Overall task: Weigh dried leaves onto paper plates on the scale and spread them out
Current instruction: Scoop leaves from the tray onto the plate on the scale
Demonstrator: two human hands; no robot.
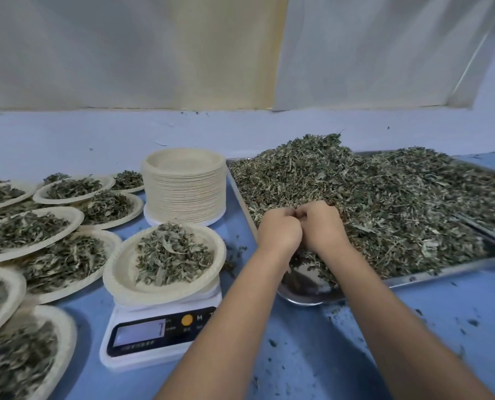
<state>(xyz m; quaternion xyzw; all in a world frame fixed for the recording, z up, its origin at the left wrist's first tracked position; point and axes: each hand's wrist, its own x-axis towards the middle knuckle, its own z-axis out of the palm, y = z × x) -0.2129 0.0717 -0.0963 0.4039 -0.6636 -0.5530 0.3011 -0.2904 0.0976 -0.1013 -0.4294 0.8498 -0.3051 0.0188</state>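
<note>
Plenty of filled plates (77, 216) sit well left of the hands, so a good share looks done. Left hand (279, 232) and right hand (322, 226) are knuckle to knuckle over the tray (442, 274), fingers curled round a clump of leaves (385, 197) from the heap just beyond them. Left of the left hand, the plate (119, 272) on the scale (154, 336) carries a mound, not yet spread, and the readout is too blurred to trust. A tall stack of spare plates (182, 194) waits beyond it. I'd say lots is left.
</note>
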